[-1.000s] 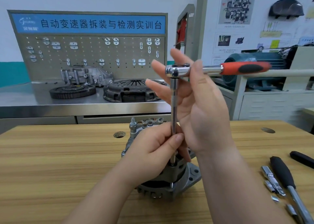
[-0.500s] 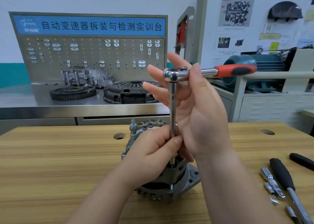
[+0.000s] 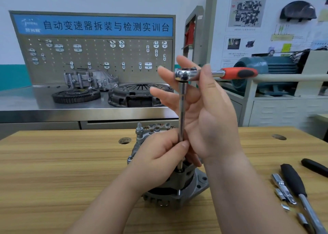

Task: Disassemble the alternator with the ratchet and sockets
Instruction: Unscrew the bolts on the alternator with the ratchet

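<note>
**Head view: ratchet being steadied on an alternator bolt**

Head camera is looking down on a grey cast-metal alternator [image 3: 184, 185] that is standing on end around the middle of the pale wooden tabletop [image 3: 53, 171]. A long chrome extension bar [image 3: 182, 109] is rising upright from a bolt on its housing to the chrome ratchet with the red-and-black grip [image 3: 237, 73], whose handle is pointing out to the right.

The left hand [image 3: 159, 155] is pinching the extension bar low down, thumb and curled fingers wrapped round it, probably to keep the hidden socket seated squarely on the bolt. The right hand [image 3: 209, 120] is lying released against the ratchet head, fingers straight and spread behind it and thumb laid across the neck. That looks like a light guiding touch rather than a hard pull, which would suit a bolt that is already turning freely. Whether the socket is fully seated on the bolt cannot be told, since the left hand is covering it.

Several small chrome sockets and adapters [image 3: 282, 189] are lying beside a black-handled driver [image 3: 292, 180] toward the tabletop's right edge, within easy reach for a change of size.
</note>
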`<state>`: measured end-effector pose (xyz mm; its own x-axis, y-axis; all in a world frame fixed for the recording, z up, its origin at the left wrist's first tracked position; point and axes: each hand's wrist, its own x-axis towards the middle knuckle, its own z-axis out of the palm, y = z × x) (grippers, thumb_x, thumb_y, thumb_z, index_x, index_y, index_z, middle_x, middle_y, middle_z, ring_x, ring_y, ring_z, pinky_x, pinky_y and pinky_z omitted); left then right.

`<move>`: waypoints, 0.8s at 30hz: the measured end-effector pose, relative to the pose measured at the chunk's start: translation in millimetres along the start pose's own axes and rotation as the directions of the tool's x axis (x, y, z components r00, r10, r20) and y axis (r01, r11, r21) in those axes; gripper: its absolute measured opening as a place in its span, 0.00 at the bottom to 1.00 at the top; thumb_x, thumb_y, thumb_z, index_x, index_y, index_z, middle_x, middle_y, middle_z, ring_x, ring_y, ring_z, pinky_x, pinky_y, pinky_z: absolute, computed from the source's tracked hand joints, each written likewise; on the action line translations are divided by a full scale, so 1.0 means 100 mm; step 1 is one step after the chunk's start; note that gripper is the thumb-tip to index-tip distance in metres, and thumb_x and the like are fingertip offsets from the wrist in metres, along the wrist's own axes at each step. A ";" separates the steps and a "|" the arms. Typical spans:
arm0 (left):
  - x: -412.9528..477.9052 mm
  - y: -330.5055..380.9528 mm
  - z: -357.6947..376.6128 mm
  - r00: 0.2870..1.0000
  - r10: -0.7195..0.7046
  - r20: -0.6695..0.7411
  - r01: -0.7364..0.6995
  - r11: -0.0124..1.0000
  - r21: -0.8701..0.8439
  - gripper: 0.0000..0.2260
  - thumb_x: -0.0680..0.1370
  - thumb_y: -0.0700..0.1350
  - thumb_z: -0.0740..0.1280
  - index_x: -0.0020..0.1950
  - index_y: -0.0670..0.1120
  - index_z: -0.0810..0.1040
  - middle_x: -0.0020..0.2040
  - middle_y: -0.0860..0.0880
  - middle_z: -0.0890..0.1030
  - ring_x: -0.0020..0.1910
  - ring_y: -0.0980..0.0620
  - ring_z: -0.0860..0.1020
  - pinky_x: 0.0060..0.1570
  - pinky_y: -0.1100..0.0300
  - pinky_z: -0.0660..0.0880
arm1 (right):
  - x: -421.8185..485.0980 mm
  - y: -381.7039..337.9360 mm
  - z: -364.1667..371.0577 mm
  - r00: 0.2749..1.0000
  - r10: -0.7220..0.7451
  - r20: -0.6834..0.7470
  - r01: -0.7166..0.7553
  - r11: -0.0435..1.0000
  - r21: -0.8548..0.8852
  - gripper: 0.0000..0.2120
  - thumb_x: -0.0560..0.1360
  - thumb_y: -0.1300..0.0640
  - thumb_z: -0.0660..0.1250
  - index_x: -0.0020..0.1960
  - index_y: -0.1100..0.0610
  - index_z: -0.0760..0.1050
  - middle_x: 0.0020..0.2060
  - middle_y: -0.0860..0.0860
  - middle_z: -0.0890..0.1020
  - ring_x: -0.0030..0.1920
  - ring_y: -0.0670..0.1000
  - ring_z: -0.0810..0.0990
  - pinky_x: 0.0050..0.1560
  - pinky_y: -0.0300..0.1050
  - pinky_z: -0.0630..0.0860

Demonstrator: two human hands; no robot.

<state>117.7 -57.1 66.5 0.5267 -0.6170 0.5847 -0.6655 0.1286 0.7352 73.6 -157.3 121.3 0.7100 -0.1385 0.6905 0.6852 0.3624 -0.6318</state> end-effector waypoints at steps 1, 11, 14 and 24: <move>0.00 -0.01 0.00 1.000 0.003 -0.005 -0.003 1.000 0.017 0.10 0.77 0.44 0.60 0.45 0.40 0.79 0.40 0.48 0.85 0.43 0.45 0.82 0.46 0.43 0.77 | 0.00 0.00 0.01 1.000 -0.023 -0.002 0.023 0.999 -0.024 0.15 0.78 0.49 0.57 0.61 0.51 0.75 0.51 0.53 0.85 0.46 0.54 0.85 0.51 0.44 0.79; 0.00 -0.01 0.01 0.999 0.044 0.003 -0.044 0.997 0.069 0.10 0.75 0.49 0.61 0.41 0.48 0.79 0.35 0.58 0.82 0.33 0.50 0.78 0.34 0.55 0.75 | -0.03 0.01 0.06 0.994 -0.110 0.021 0.110 0.994 0.025 0.14 0.79 0.54 0.58 0.62 0.50 0.74 0.59 0.47 0.82 0.50 0.55 0.84 0.53 0.43 0.77; 0.00 -0.02 -0.01 0.999 0.037 0.012 -0.038 0.999 0.024 0.11 0.72 0.50 0.60 0.38 0.45 0.79 0.33 0.54 0.80 0.34 0.52 0.77 0.37 0.56 0.73 | -0.02 0.01 0.07 1.000 -0.011 -0.014 0.012 1.000 0.023 0.19 0.79 0.48 0.54 0.63 0.56 0.73 0.49 0.52 0.85 0.46 0.55 0.85 0.53 0.45 0.80; 0.01 -0.02 0.01 1.000 0.003 0.010 -0.004 0.999 0.043 0.11 0.75 0.51 0.60 0.46 0.46 0.78 0.39 0.51 0.84 0.39 0.39 0.80 0.40 0.44 0.78 | -0.03 0.05 0.06 0.999 -0.030 -0.045 0.024 0.989 -0.149 0.30 0.60 0.50 0.80 0.61 0.54 0.77 0.61 0.52 0.80 0.66 0.60 0.75 0.62 0.49 0.72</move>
<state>119.1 -58.4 64.8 0.5191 -0.6247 0.5833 -0.6892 0.0977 0.7179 74.2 -149.6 118.3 0.6953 -0.1905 0.6930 0.7183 0.2179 -0.6608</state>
